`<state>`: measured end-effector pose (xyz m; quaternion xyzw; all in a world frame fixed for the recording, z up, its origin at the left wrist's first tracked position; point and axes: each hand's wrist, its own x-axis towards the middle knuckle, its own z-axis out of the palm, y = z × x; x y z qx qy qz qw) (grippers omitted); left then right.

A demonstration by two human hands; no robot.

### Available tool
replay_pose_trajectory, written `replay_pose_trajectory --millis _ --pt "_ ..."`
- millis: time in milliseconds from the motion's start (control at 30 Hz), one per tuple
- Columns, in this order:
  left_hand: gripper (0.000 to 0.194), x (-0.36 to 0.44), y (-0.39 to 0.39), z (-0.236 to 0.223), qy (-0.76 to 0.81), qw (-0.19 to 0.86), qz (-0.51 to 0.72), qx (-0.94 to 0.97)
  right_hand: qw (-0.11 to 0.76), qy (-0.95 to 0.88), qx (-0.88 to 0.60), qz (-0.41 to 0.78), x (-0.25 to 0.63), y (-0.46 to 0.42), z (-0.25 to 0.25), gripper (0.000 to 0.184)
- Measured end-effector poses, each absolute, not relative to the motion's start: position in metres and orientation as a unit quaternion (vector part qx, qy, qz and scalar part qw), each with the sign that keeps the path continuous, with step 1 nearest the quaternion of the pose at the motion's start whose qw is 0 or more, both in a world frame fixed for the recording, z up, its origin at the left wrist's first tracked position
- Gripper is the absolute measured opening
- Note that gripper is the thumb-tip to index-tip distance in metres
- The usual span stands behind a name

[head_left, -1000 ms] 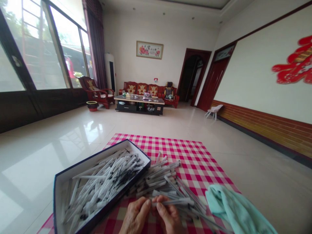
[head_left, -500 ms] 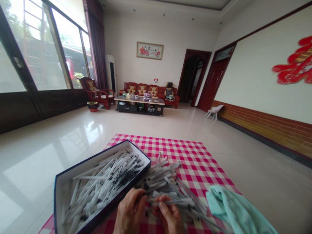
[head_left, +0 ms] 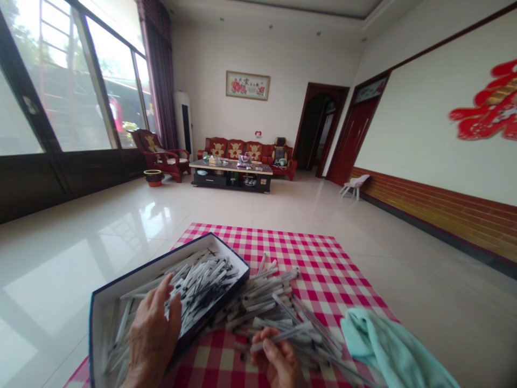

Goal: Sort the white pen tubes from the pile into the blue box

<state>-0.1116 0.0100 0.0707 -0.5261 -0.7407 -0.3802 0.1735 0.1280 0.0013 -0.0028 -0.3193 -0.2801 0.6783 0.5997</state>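
Observation:
My left hand [head_left: 153, 328] hovers open over the box, fingers spread, at or just above the loose white plastic pens [head_left: 202, 285] heaped inside. That shallow box [head_left: 151, 265] has a navy rim and white inner walls. My right hand [head_left: 277, 355] pinches a single white pen [head_left: 280, 337] at the near edge of a second pile of pens [head_left: 262, 307]. This pile lies on a pink-and-white checked cloth [head_left: 323, 269], right next to the box. Part of the pile is hidden behind my right hand.
A crumpled teal towel [head_left: 379, 345] lies on the cloth's right side. Glossy floor tiles [head_left: 81, 253] surround the cloth. Far off stand a low coffee table [head_left: 230, 177] and a red wooden sofa [head_left: 234, 150].
My left hand has moved left from beside the pile to over the box and has opened. My right hand still holds the pen, now tilted more steeply.

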Motion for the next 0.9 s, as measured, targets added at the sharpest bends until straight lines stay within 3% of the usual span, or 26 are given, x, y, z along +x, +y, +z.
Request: replay_pose_trajectory --millis 133,267,367,467,667,767,900 --pt "0.025 -0.082 0.007 0.067 -0.655 0.092 -0.444 -0.604 0.585 -0.28 -0.291 0.704 0.129 0.001 0.0 0.025" --pt "0.022 -0.046 0.001 0.057 -0.567 -0.083 -0.469 -0.672 0.535 -0.299 -0.26 0.746 0.127 -0.003 -0.003 0.026" --pt "0.021 -0.029 -0.004 0.051 -0.539 -0.205 -0.432 -0.694 0.488 -0.334 -0.241 0.769 0.123 -0.008 -0.008 0.026" --pt "0.025 -0.026 -0.006 0.048 -0.538 -0.294 -0.364 -0.701 0.499 -0.326 -0.246 0.764 0.119 -0.01 -0.008 0.028" --pt "0.036 -0.031 -0.005 0.058 -0.527 -0.357 -0.339 -0.692 0.582 -0.316 -0.275 0.697 0.127 -0.003 -0.002 0.022" --pt "0.031 -0.027 -0.006 0.057 -0.491 -0.393 -0.35 -0.694 0.587 -0.314 -0.276 0.693 0.132 0.001 -0.006 0.019" --pt "0.024 -0.021 -0.006 0.049 -0.52 -0.346 -0.367 -0.689 0.582 -0.318 -0.288 0.69 0.135 0.004 -0.015 0.019"
